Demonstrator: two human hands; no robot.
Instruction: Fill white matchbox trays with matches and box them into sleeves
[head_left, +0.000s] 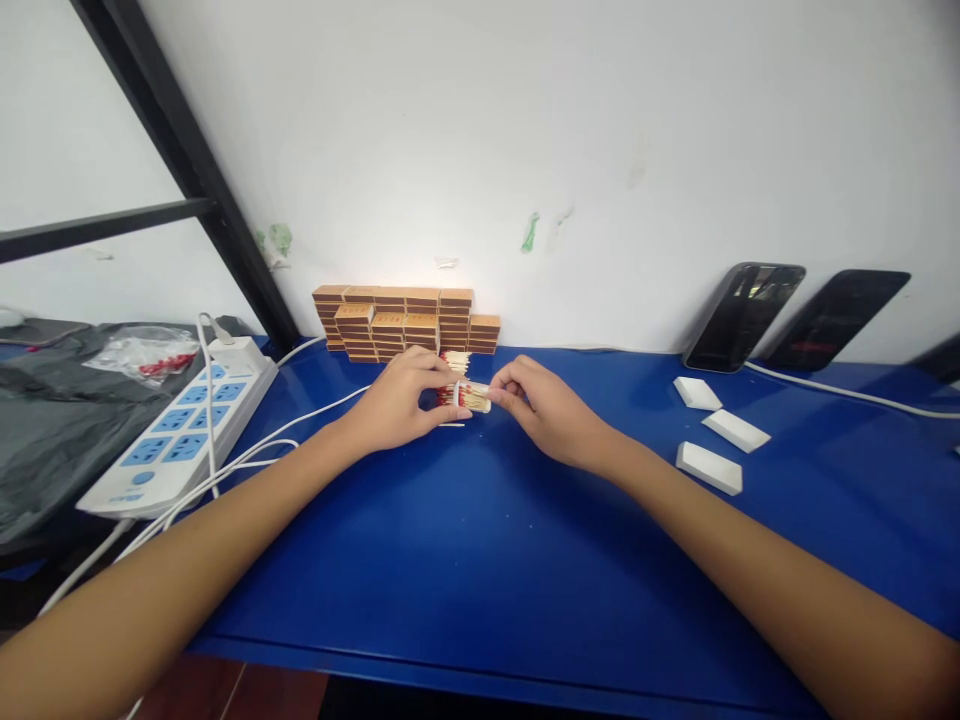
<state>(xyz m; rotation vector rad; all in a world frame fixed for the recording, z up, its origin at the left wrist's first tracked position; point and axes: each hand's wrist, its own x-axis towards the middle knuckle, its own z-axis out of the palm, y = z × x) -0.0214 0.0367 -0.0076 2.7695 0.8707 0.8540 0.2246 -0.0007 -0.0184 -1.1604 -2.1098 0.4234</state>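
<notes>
A small white matchbox tray (459,394) filled with red-headed matches (474,399) is between my hands on the blue table. My left hand (401,402) grips its left end, thumb in front and fingers behind. At the right end, the thumb and fingers of my right hand (551,412) are pinched together at the tray's edge, by the plain ends of the matches. Just behind lies a heap of loose matches (456,362), partly hidden by my left hand. A single match (451,425) rests on the table in front of the tray.
Stacked brown matchboxes (405,325) stand against the wall. Three white trays (709,468) lie at right, before two phones (742,318) leaning on the wall. At left are a power strip (184,420), white cables (255,450) and a plastic bag (146,352) with red bits.
</notes>
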